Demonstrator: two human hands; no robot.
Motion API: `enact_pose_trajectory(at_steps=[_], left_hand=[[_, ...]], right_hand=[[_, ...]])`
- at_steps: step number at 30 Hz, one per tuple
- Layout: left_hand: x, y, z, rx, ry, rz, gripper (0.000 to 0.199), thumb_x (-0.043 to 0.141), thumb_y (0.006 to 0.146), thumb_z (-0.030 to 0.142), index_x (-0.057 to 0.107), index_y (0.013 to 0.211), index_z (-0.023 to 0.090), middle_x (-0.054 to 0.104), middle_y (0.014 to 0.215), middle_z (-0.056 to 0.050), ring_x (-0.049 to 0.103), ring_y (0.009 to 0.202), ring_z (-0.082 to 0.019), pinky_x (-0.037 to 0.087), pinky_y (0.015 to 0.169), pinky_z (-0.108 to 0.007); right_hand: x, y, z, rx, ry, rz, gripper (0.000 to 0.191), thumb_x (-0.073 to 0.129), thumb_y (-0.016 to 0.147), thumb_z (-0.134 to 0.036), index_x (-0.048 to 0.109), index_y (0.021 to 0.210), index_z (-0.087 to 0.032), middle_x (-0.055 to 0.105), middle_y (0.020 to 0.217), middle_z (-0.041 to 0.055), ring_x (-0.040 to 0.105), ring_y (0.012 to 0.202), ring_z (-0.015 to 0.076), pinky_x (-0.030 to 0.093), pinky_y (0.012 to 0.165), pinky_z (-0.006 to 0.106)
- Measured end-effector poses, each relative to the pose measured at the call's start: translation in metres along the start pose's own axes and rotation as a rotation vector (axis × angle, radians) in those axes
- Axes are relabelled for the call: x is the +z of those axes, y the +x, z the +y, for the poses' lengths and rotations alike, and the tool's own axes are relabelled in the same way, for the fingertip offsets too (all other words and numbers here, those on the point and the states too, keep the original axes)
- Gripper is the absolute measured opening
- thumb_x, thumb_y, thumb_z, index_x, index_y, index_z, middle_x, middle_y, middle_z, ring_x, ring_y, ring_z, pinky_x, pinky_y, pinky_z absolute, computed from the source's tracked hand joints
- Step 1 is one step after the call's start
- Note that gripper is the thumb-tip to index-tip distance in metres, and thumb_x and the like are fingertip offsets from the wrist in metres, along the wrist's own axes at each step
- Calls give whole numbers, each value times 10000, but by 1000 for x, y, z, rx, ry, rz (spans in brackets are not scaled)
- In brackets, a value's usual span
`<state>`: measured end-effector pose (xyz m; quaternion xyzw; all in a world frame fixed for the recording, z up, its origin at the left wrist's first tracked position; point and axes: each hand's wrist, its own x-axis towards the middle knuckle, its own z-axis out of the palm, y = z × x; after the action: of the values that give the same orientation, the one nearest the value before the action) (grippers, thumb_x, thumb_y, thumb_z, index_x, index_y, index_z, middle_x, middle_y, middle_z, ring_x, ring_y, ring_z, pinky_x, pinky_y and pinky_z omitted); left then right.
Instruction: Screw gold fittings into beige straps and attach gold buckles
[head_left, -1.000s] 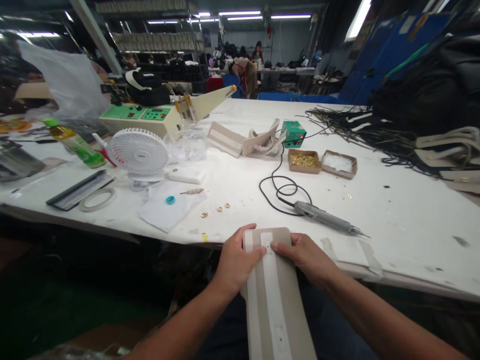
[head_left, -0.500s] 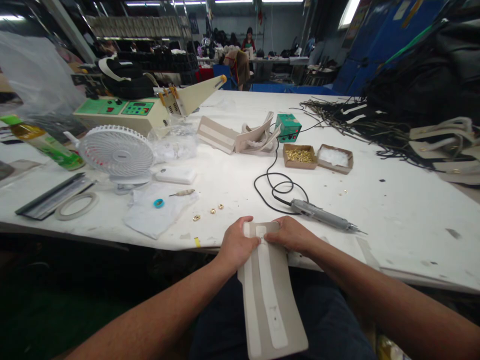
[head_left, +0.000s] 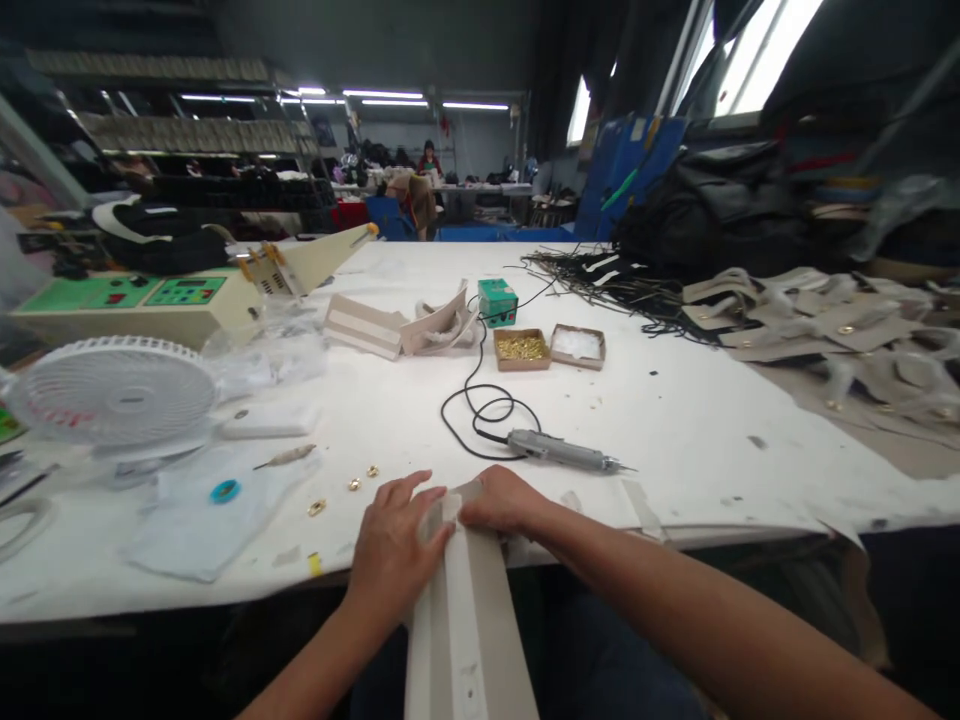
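Note:
A long beige panel with a pale strip down its middle slopes from the table's front edge toward my lap. My left hand is at its upper left corner, thumb over the face and fingers stretched past the top edge. My right hand grips the upper right corner, thumb on top near the strip. A small slot with a dark dot shows low on the strip. Just beyond the hands lies a grey electric screwdriver. Several gold ring-shaped metal pieces lie left of them.
Behind the screwdriver are a box of gold parts, a box of white pieces and a green power box. A white fan and a machine occupy the left. Beige pieces pile up at right.
My view has swung right and up, so the table's things sit further left. The left fingers have lifted and stretched out; the panel remains at my hands.

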<state>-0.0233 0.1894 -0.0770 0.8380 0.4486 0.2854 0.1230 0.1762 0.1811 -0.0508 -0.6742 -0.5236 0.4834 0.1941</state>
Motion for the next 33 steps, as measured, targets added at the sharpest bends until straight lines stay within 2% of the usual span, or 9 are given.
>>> enact_pose_trajectory(at_steps=[3, 10, 13, 15, 19, 23, 26, 29, 33], left_hand=[[7, -5, -10, 141, -39, -14, 176, 720, 895, 275, 798, 1053, 269, 761, 1223, -62, 645, 1188, -305, 545, 1033, -513], [17, -5, -22, 126, -62, -4, 223, 704, 910, 406, 819, 1052, 278, 792, 1173, -61, 708, 1117, -279, 604, 969, -465], [19, -5, -25, 144, -36, 8, 251, 684, 924, 442, 819, 1051, 274, 797, 1174, -63, 711, 1122, -287, 602, 980, -474], [21, -5, -27, 159, -16, 24, 275, 663, 938, 469, 817, 1055, 273, 799, 1176, -63, 708, 1134, -292, 593, 998, -482], [26, -5, -34, 179, 10, 20, 308, 646, 944, 528, 812, 1051, 291, 802, 1169, -43, 709, 1145, -303, 578, 1019, -507], [30, -5, -42, 188, 14, 33, 342, 626, 947, 571, 809, 1056, 304, 800, 1172, -27, 712, 1147, -308, 577, 1014, -516], [35, -7, -49, 190, 18, 37, 345, 628, 945, 584, 800, 1074, 313, 795, 1193, -19, 702, 1169, -312, 569, 1024, -530], [39, -9, -54, 195, 33, 44, 364, 619, 945, 604, 797, 1081, 316, 796, 1199, -19, 701, 1174, -319, 566, 1026, -538], [38, -7, -54, 220, 69, 51, 378, 622, 931, 633, 797, 1085, 335, 800, 1202, -8, 711, 1165, -322, 582, 995, -524]], right_hand=[[-1, 1, 0, -5, 2, 10, 129, 785, 683, -250, 675, 700, -186, 696, 702, 64, 621, 587, 211, 434, 462, 282], [-3, -2, 2, -69, -2, 7, 90, 769, 712, -290, 710, 731, -224, 695, 641, -13, 646, 586, 187, 452, 453, 239], [-7, -14, 3, -145, -18, 83, 139, 790, 750, -342, 770, 860, -259, 775, 806, 6, 706, 738, 222, 512, 568, 273], [-19, -26, 8, -228, -44, 203, 258, 801, 774, -382, 792, 1017, -295, 801, 922, -2, 723, 839, 240, 545, 693, 295], [-78, -52, 46, -282, -94, 480, 236, 681, 908, -393, 788, 1091, -289, 801, 963, -30, 727, 840, 188, 545, 772, 260], [-169, -70, 123, -20, -239, 806, 282, 614, 931, -374, 784, 1081, -207, 791, 1020, 39, 712, 875, 209, 520, 875, 311], [-224, -75, 184, 162, -333, 914, 314, 611, 908, -308, 782, 1121, -153, 780, 1058, 106, 702, 948, 261, 493, 942, 373], [-249, -72, 227, 262, -409, 927, 330, 613, 908, -292, 792, 1142, -143, 775, 1061, 127, 694, 1010, 287, 487, 948, 378], [-257, -62, 252, 293, -479, 901, 306, 596, 938, -313, 813, 1105, -176, 771, 1128, 116, 693, 1050, 270, 484, 941, 339]])
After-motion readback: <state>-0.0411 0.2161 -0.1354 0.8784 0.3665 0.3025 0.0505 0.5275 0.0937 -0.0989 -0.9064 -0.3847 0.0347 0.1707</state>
